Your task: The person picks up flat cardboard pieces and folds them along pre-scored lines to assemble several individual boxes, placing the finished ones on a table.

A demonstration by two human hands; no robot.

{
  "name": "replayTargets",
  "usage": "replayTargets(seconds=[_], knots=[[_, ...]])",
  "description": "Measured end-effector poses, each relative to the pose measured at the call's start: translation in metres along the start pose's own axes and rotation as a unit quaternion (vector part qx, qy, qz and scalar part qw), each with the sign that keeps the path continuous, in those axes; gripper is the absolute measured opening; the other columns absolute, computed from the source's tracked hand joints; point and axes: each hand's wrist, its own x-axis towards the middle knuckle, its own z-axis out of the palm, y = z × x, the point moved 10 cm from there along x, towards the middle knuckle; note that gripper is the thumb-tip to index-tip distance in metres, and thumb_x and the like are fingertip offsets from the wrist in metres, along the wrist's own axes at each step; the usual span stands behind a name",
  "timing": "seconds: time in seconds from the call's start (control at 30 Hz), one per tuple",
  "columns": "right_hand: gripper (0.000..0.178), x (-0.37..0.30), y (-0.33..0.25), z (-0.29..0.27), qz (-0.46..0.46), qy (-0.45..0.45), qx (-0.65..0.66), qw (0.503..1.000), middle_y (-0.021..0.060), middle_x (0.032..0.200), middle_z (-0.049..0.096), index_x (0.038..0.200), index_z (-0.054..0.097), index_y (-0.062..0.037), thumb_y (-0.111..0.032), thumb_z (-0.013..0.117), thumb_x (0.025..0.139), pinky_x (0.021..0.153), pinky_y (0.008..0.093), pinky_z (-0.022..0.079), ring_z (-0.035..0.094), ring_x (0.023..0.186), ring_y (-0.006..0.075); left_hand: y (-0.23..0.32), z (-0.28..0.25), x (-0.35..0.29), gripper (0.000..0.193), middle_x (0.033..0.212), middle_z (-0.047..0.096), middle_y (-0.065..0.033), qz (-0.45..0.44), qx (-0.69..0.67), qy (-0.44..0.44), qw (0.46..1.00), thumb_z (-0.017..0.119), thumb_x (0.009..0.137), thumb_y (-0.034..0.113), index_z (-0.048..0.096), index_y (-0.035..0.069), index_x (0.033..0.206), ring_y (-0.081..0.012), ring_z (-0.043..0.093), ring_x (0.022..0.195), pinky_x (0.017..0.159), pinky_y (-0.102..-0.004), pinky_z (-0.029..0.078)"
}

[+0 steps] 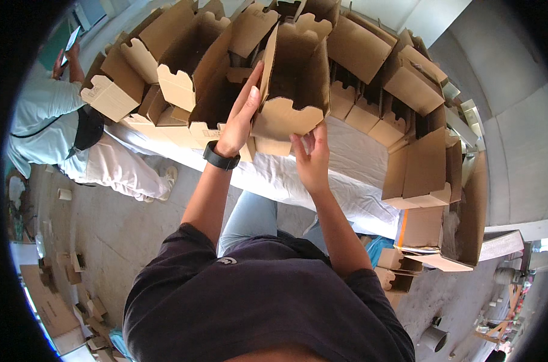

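Note:
An open-topped brown cardboard box (288, 122) with a notched front edge is tilted toward me, between my two hands. My left hand (240, 123) presses along its left wall, fingers stretched upward and the palm near the front corner. At the lower right front corner my right hand (311, 158) grips the box, its fingertips partly hidden by the cardboard. The inside of this box looks dark, and I cannot make out any contents. More boxes of the same kind stand close on both sides, including a notched one (177, 86) to the left.
A white cloth (358, 148) covers the table under the boxes. Several larger cartons (420, 166) curve round to the right. A person in a light shirt (53, 120) stands at the left holding a phone. Loose cardboard pieces (96, 308) lie on the floor at lower left.

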Motion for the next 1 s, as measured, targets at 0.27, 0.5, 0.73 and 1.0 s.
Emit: replayTargets(seconds=[0.27, 0.5, 0.73, 1.0], knots=[[0.059, 0.018, 0.004, 0.000, -0.003, -0.002, -0.045, 0.999, 0.0237, 0.129, 0.048, 0.138, 0.028, 0.0003, -0.002, 0.057, 0.087, 0.101, 0.0389, 0.037, 0.047, 0.122, 0.0336, 0.013, -0.002, 0.007, 0.068, 0.148, 0.026, -0.0167, -0.017, 0.026, 0.045, 0.998, 0.044, 0.096, 0.041, 0.021, -0.002, 0.144, -0.0232, 0.025, 0.136, 0.110, -0.0318, 0.019], [0.066, 0.017, 0.000, -0.004, -0.005, -0.002, -0.044, 0.999, 0.0220, 0.135, 0.042, 0.140, 0.024, -0.0006, -0.001, 0.059, 0.084, 0.104, 0.0375, 0.035, 0.045, 0.124, 0.0319, 0.015, 0.018, -0.003, 0.069, 0.146, 0.030, -0.0181, 0.004, 0.053, -0.012, 0.999, 0.054, 0.094, 0.032, 0.020, -0.003, 0.144, -0.0209, 0.030, 0.133, 0.108, -0.0313, 0.024], [0.075, 0.012, 0.010, -0.012, 0.029, 0.012, -0.033, 0.999, 0.0222, 0.136, 0.040, 0.141, 0.019, 0.0004, -0.002, 0.062, 0.080, 0.100, 0.0388, 0.040, 0.046, 0.123, 0.0328, 0.013, 0.015, -0.007, 0.069, 0.145, 0.032, -0.0178, 0.028, 0.131, -0.006, 0.991, 0.061, 0.090, 0.023, 0.024, -0.002, 0.143, -0.0217, 0.034, 0.131, 0.105, -0.0312, 0.030], [0.076, -0.006, 0.018, -0.029, -0.012, 0.057, -0.102, 0.993, 0.0191, 0.140, 0.035, 0.142, 0.019, -0.0029, -0.005, 0.064, 0.081, 0.093, 0.0406, 0.047, 0.046, 0.123, 0.0305, 0.019, 0.025, -0.006, 0.062, 0.146, 0.033, -0.0142, 0.108, 0.266, 0.001, 0.958, 0.064, 0.087, 0.015, 0.033, 0.002, 0.140, -0.0223, 0.032, 0.134, 0.108, -0.0341, 0.027]])
